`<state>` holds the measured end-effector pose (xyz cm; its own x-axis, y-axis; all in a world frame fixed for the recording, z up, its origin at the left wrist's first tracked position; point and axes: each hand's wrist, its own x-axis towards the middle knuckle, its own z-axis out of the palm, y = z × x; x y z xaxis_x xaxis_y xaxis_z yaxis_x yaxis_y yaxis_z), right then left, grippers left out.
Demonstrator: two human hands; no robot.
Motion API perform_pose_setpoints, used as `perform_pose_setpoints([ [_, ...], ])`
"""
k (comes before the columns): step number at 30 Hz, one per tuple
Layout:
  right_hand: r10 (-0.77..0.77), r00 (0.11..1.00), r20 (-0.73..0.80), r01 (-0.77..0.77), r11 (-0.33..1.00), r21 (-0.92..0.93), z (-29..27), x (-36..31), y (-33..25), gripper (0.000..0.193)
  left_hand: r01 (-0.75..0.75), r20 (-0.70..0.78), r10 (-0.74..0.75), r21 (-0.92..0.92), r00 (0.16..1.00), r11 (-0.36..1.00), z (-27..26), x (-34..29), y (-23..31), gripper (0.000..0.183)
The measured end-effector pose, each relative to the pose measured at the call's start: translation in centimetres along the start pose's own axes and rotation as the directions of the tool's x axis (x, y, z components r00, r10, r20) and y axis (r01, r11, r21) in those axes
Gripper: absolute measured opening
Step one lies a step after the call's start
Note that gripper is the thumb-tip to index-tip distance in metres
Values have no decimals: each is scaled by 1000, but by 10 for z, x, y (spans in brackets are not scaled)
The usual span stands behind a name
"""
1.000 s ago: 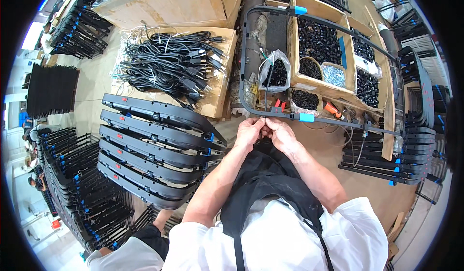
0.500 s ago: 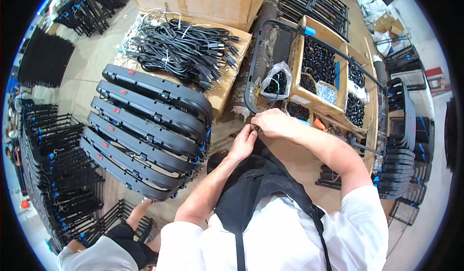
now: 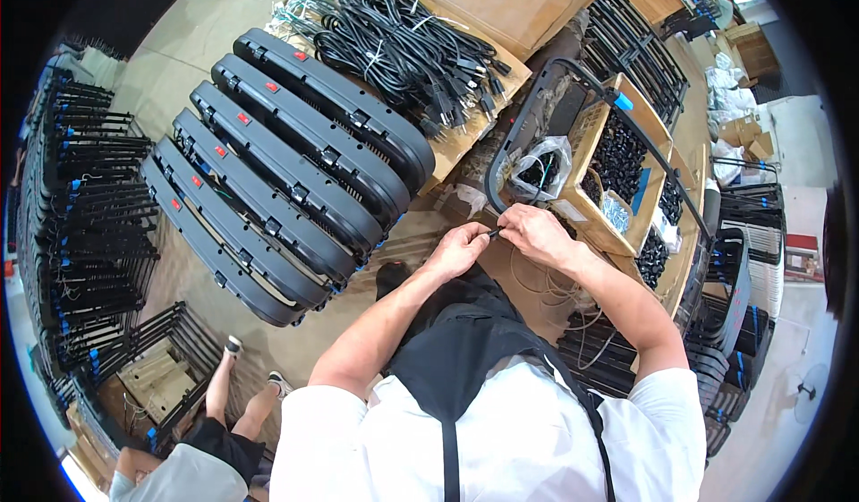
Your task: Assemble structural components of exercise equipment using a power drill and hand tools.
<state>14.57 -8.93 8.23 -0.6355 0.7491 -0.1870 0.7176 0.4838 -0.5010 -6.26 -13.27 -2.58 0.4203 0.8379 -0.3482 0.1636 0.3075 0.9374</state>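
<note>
My left hand (image 3: 460,250) and my right hand (image 3: 535,233) meet in front of my chest. Pinched between their fingertips is a small black piece (image 3: 493,233), too small to name; both hands grip it. Just beyond my right hand lies the lower corner of a bent black tube frame (image 3: 495,184) with a blue band (image 3: 624,102). A clear plastic bag (image 3: 553,155) of dark wires sits inside the frame, and a thin dark wire appears to run from it toward my right hand. My fingers cover part of the black piece.
Compartmented wooden boxes (image 3: 582,144) with small black parts stand to the right. Bundled black power cords (image 3: 394,41) lie on cardboard at the back. Black housings with red switches (image 3: 304,162) stand in a row on the left. Another person (image 3: 192,471) is at lower left.
The view has turned and shifted, so the housings and boxes sit differently. My hands are slightly farther apart, with the small black piece now showing between the fingertips. The other person's legs now show.
</note>
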Motion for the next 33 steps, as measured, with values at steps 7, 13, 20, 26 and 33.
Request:
perform_pose_setpoints([
  [7,-268,959,-97,267,963,-21,2,6,7,17,131,34,-129,-95,991,987,-1,3,5,23],
  [13,-279,960,-4,276,951,-143,7,12,8,11,156,-10,-156,-35,988,987,-2,-1,22,27],
  [20,-156,978,-140,141,984,-113,26,-1,7,8,142,-43,-146,-86,988,986,3,6,16,22],
  [26,546,837,46,-523,771,364,77,-59,-13,49,174,-68,-176,-40,982,984,7,5,-4,25],
  [33,780,594,198,-721,625,-298,214,-10,155,56,228,151,-238,79,959,970,16,11,16,28],
])
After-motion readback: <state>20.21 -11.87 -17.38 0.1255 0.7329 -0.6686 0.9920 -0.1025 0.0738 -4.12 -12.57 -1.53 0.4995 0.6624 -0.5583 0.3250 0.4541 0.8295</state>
